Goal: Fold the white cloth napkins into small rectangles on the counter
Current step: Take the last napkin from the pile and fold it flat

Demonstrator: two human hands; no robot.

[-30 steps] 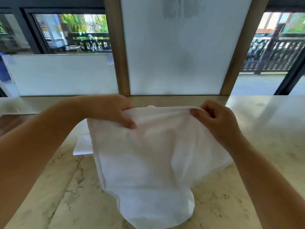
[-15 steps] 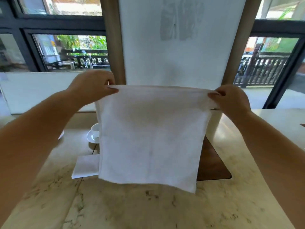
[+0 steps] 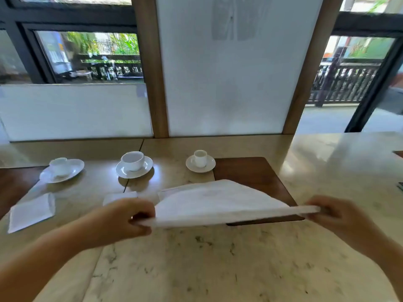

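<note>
Motion blur softens both of my hands and the near edge of the white napkin (image 3: pixel 220 207), so individual fingertips are hard to separate. The napkin hides part of the dark wooden inlay (image 3: pixel 250 171) behind it and one corner of a folded napkin (image 3: pixel 118 197) lying beyond my left hand.

My left hand (image 3: pixel 124 219) pinches the napkin's left end with fingers curled around the cloth. My right hand (image 3: pixel 333 216) grips the right end the same way.

The napkin is stretched between both hands just above the marble counter (image 3: pixel 196 269). Its long axis runs left to right. The far portion billows up and away from me.

Half a second ago the napkin hung vertically at window height. It now lies nearly flat and low. A second folded napkin (image 3: pixel 31 212) and three cups on saucers (image 3: pixel 134 164) have come into view.
</note>
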